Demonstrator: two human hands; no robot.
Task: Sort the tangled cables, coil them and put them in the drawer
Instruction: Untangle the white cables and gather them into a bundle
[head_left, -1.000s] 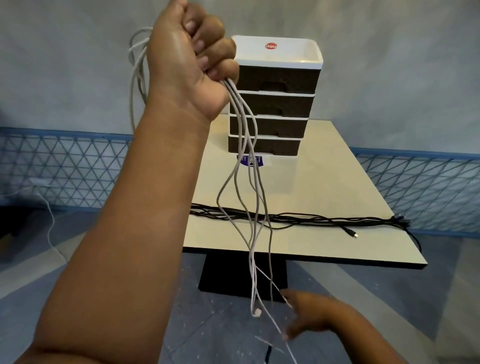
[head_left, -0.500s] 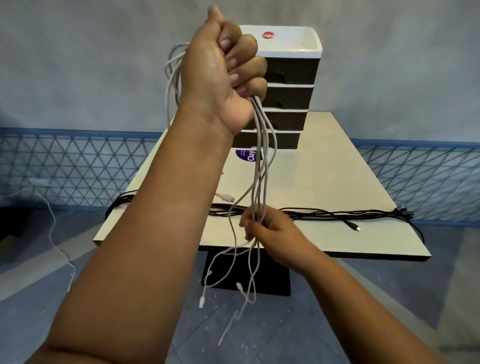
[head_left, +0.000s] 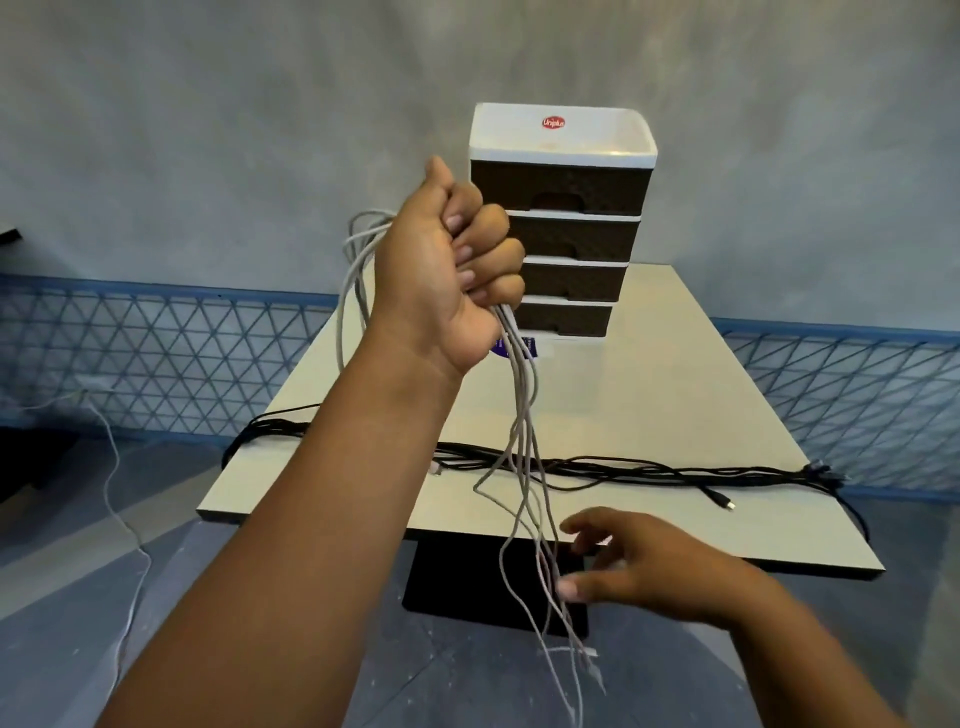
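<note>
My left hand (head_left: 447, 280) is raised in a fist, shut on a bundle of grey-white cables (head_left: 524, 436). Loops stick out behind the fist and the loose ends hang past the table's front edge. My right hand (head_left: 628, 566) is low at the front edge with its fingers spread, right beside the hanging strands and holding none of them. A long bunch of black cables (head_left: 623, 465) lies stretched across the cream table (head_left: 675, 395). A drawer unit (head_left: 563, 223) with dark brown drawers, all shut, stands at the table's far end.
A blue lattice fence (head_left: 156, 358) runs behind the table on both sides. A white cable (head_left: 117, 499) trails over the grey floor at the left. The table rests on a black pedestal (head_left: 467, 587). A purple sticker (head_left: 522, 347) lies under the drawer unit.
My left fist has come down lower with the grey-white cables. My right hand has let go of the strands it gripped half a second ago, slid down and opened.
</note>
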